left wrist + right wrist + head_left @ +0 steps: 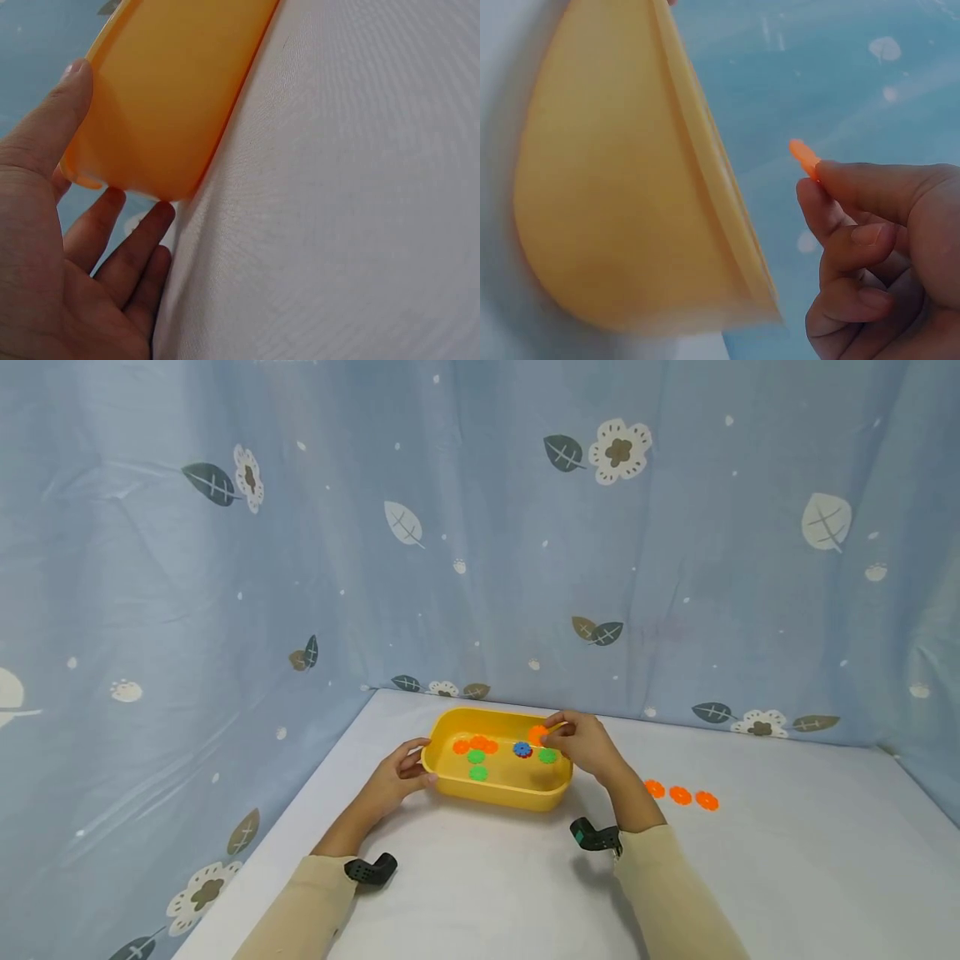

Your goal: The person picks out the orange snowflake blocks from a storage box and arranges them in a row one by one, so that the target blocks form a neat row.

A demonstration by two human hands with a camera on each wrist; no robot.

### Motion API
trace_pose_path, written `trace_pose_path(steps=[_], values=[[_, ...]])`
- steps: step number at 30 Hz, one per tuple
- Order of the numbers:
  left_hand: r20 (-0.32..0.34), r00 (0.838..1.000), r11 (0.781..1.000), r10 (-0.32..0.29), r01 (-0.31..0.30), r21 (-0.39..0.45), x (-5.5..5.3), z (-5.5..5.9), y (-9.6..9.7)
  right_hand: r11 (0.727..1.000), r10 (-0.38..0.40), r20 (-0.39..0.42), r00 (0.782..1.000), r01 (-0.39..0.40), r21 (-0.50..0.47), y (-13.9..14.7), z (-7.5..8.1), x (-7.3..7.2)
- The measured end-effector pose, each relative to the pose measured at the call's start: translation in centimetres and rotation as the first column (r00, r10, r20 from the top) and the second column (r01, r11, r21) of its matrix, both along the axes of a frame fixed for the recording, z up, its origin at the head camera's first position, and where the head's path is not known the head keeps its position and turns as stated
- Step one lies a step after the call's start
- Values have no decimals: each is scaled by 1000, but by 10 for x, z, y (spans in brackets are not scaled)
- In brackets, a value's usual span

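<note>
A yellow plastic basin [498, 793] stands on the white table. My left hand [393, 778] holds its left end, thumb near the front rim and fingertips against the end wall; the left wrist view shows the thumb [71, 105] at the rim. Over the basin's right end, my right hand [585, 743] pinches an orange flower-shaped disc [804, 156] between thumb and forefinger, with the other fingers curled. Inside the basin lie orange discs [477, 743], green discs [477, 772] and a blue disc [522, 748] that partly covers a red one.
Three more orange discs [680, 795] lie in a row on the white tabletop [787, 877], right of my right forearm. A blue curtain [487, 527] with leaf and flower prints hangs behind the table and along its left side. Each wrist carries a black camera.
</note>
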State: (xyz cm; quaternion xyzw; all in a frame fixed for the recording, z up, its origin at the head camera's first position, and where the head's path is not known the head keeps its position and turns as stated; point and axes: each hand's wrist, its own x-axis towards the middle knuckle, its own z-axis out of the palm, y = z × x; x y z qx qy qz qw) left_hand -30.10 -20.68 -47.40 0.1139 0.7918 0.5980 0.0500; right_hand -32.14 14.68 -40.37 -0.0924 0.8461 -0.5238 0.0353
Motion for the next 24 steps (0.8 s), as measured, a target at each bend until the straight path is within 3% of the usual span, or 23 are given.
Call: trace_pose_path(steps=[6, 16, 24], values=[[21, 1000, 1000, -8, 8, -8, 1, 1, 0, 999, -24, 21, 999, 24, 31, 21, 1, 3], [-48, 998, 1000, -29, 29, 12, 0, -1, 1, 997, -49, 42, 998, 47, 65, 59, -2, 8], [-43, 999, 1000, -2, 1, -7, -2, -1, 0, 993, -61, 60, 996, 54, 102, 83, -6, 11]])
